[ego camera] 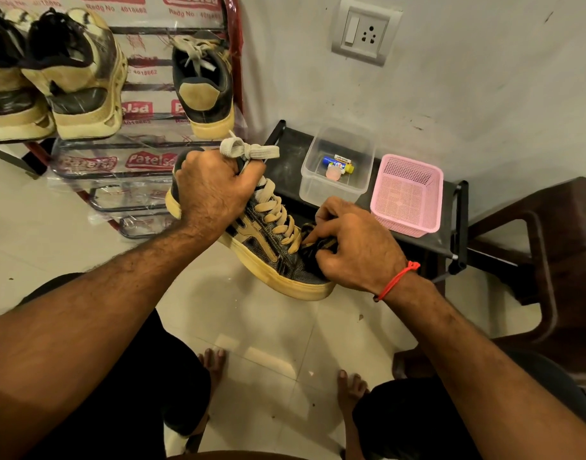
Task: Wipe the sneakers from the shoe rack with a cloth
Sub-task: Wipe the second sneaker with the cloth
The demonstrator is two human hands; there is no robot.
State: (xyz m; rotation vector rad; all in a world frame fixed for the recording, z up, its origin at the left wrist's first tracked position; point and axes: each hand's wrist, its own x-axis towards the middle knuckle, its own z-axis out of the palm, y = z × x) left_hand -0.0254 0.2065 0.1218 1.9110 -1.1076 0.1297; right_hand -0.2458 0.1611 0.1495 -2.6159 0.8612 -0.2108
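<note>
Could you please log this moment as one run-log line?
left hand: grips sneaker heel | right hand: presses dark cloth on toe | phase: wiping

From my remote seat this reads as a home, likely an entryway corner. A metal shoe rack [142,104] wrapped in printed plastic stands at eleven o'clock, with worn sneakers [79,74] on its shelf. The floor is pale glossy tile [268,343], and bare feet [213,363] rest on it at six o'clock. A painted, scuffed wall carries a switch and socket plate [364,31] at one o'clock. Below it a low black stand [417,240] holds a clear plastic tub [338,167] and a pink basket [406,194]; a dark plastic chair [550,247] sits at three o'clock.
</note>
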